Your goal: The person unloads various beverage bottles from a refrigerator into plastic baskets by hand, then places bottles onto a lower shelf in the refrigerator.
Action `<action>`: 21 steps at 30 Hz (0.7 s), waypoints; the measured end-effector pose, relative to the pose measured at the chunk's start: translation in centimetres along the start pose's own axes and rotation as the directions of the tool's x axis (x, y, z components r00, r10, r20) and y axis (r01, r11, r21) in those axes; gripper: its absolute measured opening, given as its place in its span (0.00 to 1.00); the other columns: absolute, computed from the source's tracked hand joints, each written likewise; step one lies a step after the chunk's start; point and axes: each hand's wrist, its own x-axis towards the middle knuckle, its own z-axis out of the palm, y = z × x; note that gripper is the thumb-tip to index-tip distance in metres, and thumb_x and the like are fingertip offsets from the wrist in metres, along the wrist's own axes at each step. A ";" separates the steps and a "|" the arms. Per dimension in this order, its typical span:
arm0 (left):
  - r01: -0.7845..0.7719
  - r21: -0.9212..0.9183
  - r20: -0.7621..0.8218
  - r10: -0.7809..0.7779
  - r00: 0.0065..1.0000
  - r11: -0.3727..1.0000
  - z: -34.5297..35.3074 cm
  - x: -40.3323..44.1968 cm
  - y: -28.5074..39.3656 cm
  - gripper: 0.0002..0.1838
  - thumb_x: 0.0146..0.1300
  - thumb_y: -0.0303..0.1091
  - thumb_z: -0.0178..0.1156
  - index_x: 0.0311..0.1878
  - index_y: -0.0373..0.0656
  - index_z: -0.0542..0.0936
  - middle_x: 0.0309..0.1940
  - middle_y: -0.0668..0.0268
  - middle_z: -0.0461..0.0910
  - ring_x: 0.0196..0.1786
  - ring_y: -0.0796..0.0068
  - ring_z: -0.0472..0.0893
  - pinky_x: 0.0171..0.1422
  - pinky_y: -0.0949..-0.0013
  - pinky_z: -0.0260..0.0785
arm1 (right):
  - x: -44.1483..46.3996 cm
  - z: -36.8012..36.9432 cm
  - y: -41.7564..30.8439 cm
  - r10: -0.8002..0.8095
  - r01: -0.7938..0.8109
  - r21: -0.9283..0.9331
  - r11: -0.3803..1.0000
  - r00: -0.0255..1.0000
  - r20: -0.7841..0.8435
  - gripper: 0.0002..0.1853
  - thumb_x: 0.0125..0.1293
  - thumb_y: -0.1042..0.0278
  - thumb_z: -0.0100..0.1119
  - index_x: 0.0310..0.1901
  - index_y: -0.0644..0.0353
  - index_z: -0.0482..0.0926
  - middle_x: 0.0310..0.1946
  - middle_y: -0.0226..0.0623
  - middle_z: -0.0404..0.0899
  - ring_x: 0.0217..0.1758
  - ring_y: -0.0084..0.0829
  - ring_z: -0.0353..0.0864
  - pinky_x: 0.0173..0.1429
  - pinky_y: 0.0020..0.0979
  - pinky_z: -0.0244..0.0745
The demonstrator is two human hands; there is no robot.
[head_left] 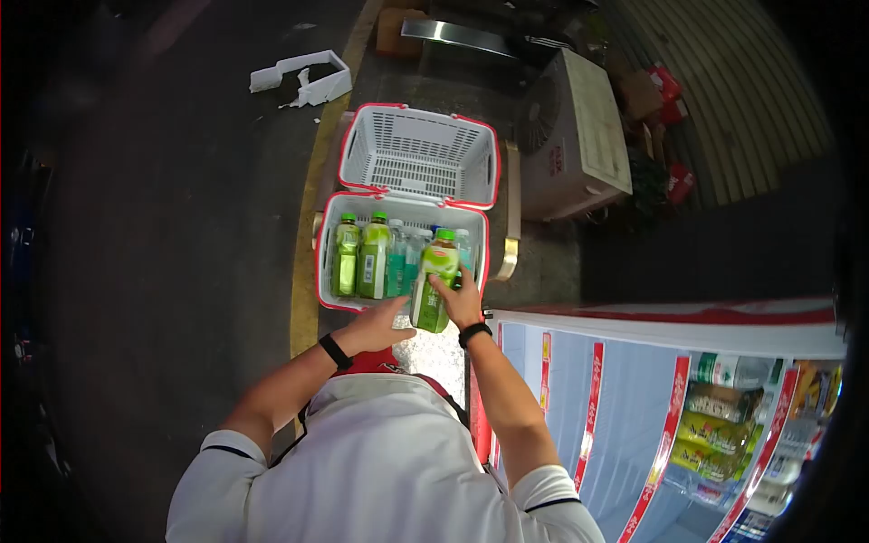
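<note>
My right hand [461,298] is closed round a green-capped drink bottle [432,308] with a green label, held upright over the near edge of a white basket [328,296] with a red rim. Beside the bottle's lower part, my left hand [381,328] is open, fingers stretched toward it. I cannot tell whether they touch. In the basket stand two more green-capped bottles, one at the left [346,258] and one next to it [373,262]. Several clear bottles with teal labels [396,260] stand to their right, partly hidden by the held bottle.
Behind stands a second white basket [421,136] with a red rim. An outdoor air-conditioner unit [588,127] is at the right. An open cooler with shelves [625,389] and packed drinks [720,430] is at lower right. A torn white foam box [326,88] lies on the ground.
</note>
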 end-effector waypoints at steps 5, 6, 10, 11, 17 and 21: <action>0.192 -0.098 -0.020 -0.194 0.981 0.977 -5.0 0.7 -3.4 0.44 0.60 0.48 0.70 0.73 0.33 0.64 0.70 0.41 0.68 0.72 0.46 0.70 0.74 0.55 0.64 | 5.9 6.1 2.6 0.094 -0.082 -0.072 0.994 0.977 0.190 0.48 0.54 0.41 0.75 0.67 0.71 0.70 0.55 0.62 0.81 0.60 0.53 0.81 0.63 0.43 0.75; 0.139 -0.031 -0.056 -0.140 0.989 0.990 -5.1 1.1 -4.9 0.44 0.60 0.48 0.69 0.73 0.33 0.64 0.71 0.41 0.67 0.72 0.45 0.69 0.75 0.55 0.63 | 6.4 7.3 4.1 0.090 -0.071 -0.180 0.981 0.991 0.096 0.49 0.56 0.40 0.74 0.67 0.73 0.69 0.57 0.63 0.79 0.62 0.52 0.80 0.64 0.43 0.74; 0.070 0.173 -0.016 -0.069 0.998 0.982 -5.4 3.5 -7.2 0.47 0.57 0.46 0.71 0.76 0.35 0.61 0.76 0.40 0.58 0.77 0.41 0.60 0.80 0.51 0.57 | 5.2 7.6 2.0 0.147 -0.042 -0.354 0.934 0.950 0.276 0.48 0.60 0.47 0.71 0.71 0.76 0.63 0.64 0.67 0.72 0.68 0.58 0.72 0.71 0.44 0.69; 0.072 0.265 0.013 -0.078 0.997 0.962 -5.2 4.2 -7.4 0.49 0.56 0.46 0.71 0.76 0.35 0.60 0.77 0.41 0.55 0.79 0.40 0.57 0.80 0.50 0.56 | 4.6 8.7 3.2 0.115 -0.008 -0.379 0.925 0.958 0.263 0.46 0.61 0.51 0.70 0.71 0.76 0.62 0.64 0.66 0.72 0.68 0.57 0.73 0.71 0.44 0.69; 0.014 0.370 0.145 -0.072 0.987 0.929 -4.4 6.3 -7.4 0.47 0.53 0.46 0.72 0.75 0.41 0.65 0.77 0.33 0.50 0.78 0.34 0.55 0.80 0.50 0.56 | 4.4 7.7 6.9 0.061 0.022 -0.286 0.958 0.959 0.278 0.41 0.63 0.57 0.68 0.73 0.68 0.63 0.61 0.61 0.77 0.59 0.51 0.82 0.63 0.40 0.77; -0.033 0.420 0.122 -0.020 0.992 0.907 -5.0 7.3 -7.0 0.36 0.56 0.47 0.70 0.63 0.34 0.75 0.71 0.33 0.63 0.69 0.35 0.70 0.73 0.52 0.66 | 2.5 6.2 5.3 0.198 -0.146 -0.280 0.949 0.966 0.164 0.36 0.63 0.58 0.69 0.68 0.69 0.69 0.59 0.58 0.79 0.54 0.47 0.85 0.60 0.40 0.79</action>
